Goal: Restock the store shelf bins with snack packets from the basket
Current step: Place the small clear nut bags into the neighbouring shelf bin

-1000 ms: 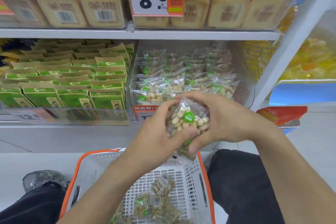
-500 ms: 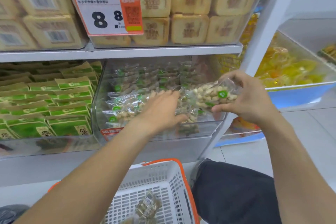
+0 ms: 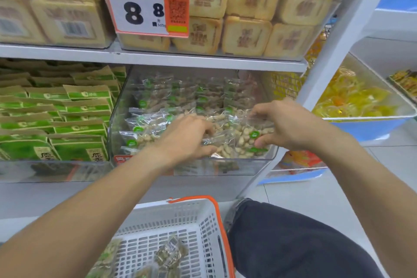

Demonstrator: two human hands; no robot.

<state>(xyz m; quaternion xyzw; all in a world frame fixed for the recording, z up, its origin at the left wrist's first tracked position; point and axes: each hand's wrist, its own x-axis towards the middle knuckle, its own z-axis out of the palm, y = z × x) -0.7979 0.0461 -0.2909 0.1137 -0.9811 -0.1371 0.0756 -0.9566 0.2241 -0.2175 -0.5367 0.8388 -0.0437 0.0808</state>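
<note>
From the head camera: both hands are in the clear bin point(image 3: 117, 119) on the middle shelf. The right hand point(image 3: 291, 124) pinches a peanut packet point(image 3: 250, 140) at the bin's front right corner, thumb under, fingers curled over. The left hand point(image 3: 187, 140) curls onto the packets just beside it, fingers bent around one. Below sits the white basket point(image 3: 203, 221) with its orange rim, a few packets point(image 3: 169, 255) lying inside, a dark trouser knee point(image 3: 293, 244) beside it.
</note>
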